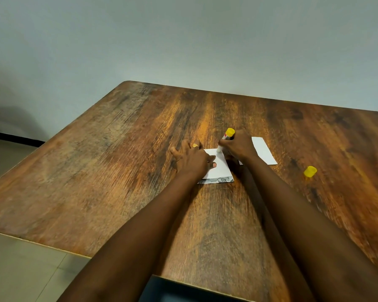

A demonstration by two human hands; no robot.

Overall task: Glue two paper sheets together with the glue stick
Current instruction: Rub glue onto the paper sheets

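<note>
A small white paper sheet (pixel 221 168) lies on the wooden table (pixel 118 171), with a printed strip along its near edge. My left hand (pixel 191 159), a gold ring on one finger, presses flat on the sheet's left part. My right hand (pixel 238 147) grips the glue stick (pixel 226 137), which has a white body and a yellow end pointing up. Its tip touches the sheet's far edge. A second white sheet (pixel 264 151) lies just right of my right hand, partly hidden by it. The yellow cap (pixel 310 171) sits apart on the table to the right.
The table's far edge meets a plain grey wall (pixel 183 40). Its left edge drops to a tiled floor (pixel 20 269). A dark object (pixel 172 290) sits at the near edge below my arms.
</note>
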